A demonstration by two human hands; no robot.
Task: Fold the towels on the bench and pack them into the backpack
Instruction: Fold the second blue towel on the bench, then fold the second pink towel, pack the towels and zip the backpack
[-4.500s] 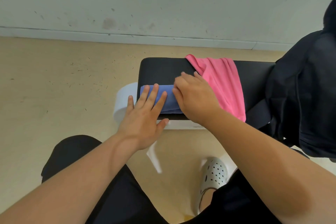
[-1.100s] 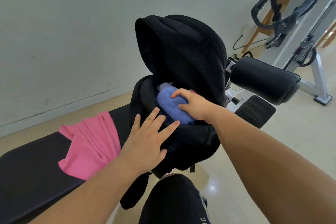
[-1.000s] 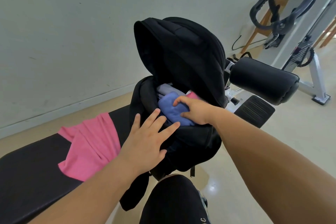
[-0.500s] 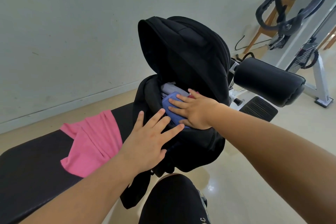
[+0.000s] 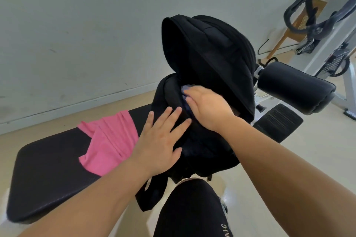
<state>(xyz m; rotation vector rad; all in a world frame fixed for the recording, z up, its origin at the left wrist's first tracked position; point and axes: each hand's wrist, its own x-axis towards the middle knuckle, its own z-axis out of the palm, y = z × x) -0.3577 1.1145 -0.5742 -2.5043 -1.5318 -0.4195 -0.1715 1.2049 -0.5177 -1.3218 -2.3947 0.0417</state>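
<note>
Matt black cloth backpack (image 5: 208, 48) — soft pink towel (image 5: 109, 140).

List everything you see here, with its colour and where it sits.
backpack: one, black, upright on the bench, flap open
blue towel: one, blue, inside the backpack, mostly hidden
pink towel: one, pink, on the bench left of the backpack
bench: one, black, under the pink towel and the backpack
roller pad: one, black, right of the backpack
exercise machine: one, white and black, far right
left hand: one, flat on the backpack front
right hand: one, pressing the blue towel
</note>
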